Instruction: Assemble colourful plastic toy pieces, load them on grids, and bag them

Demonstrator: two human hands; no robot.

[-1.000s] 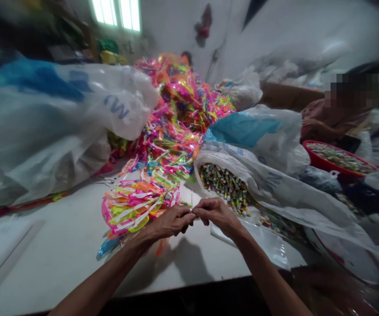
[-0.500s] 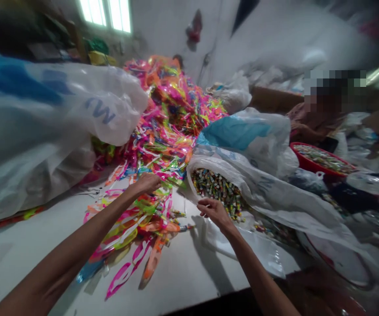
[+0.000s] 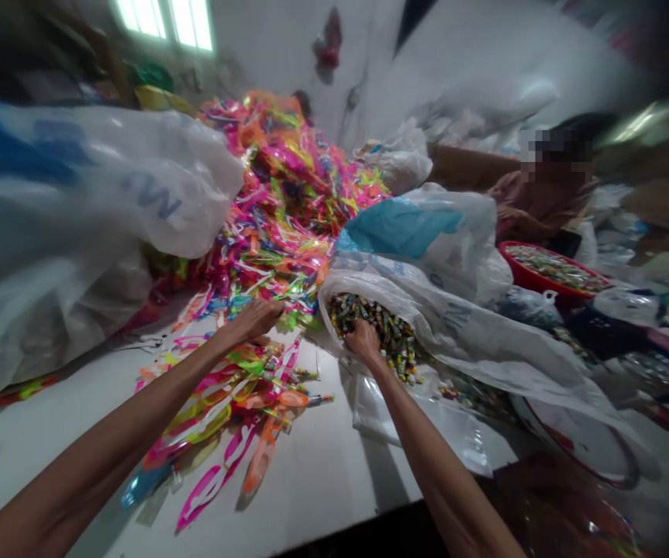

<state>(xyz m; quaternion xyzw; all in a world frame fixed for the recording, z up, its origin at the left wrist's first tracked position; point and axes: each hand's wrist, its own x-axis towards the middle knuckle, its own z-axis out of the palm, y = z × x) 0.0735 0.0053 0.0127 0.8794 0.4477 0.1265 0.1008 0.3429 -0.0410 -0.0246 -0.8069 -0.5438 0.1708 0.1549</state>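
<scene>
My left hand (image 3: 261,318) is closed at the front edge of a big heap of bright plastic pieces (image 3: 287,232) in pink, orange, green and yellow. What its fingers hold, if anything, is hidden. My right hand (image 3: 363,339) reaches into the mouth of a white woven sack (image 3: 421,298) lying on its side. Its fingers are curled against many small, multicoloured, tube-like pieces (image 3: 395,341) inside; whether it grips one cannot be made out. Between my forearms, a smaller spread of bright plastic pieces (image 3: 226,411) lies on the white table (image 3: 316,480), some with small printed tubes at their ends.
A large white and blue sack (image 3: 101,194) bulges at the left. Clear plastic bags (image 3: 421,418) lie under the white sack's mouth. To the right, a red basin (image 3: 525,267) is full of small pieces, and another person (image 3: 543,194) sits behind it.
My right hand has moved from the sack's rim into its mouth, onto the small pieces, and its fingers have curled. My left hand stays by the heap. The view has shifted slightly.
</scene>
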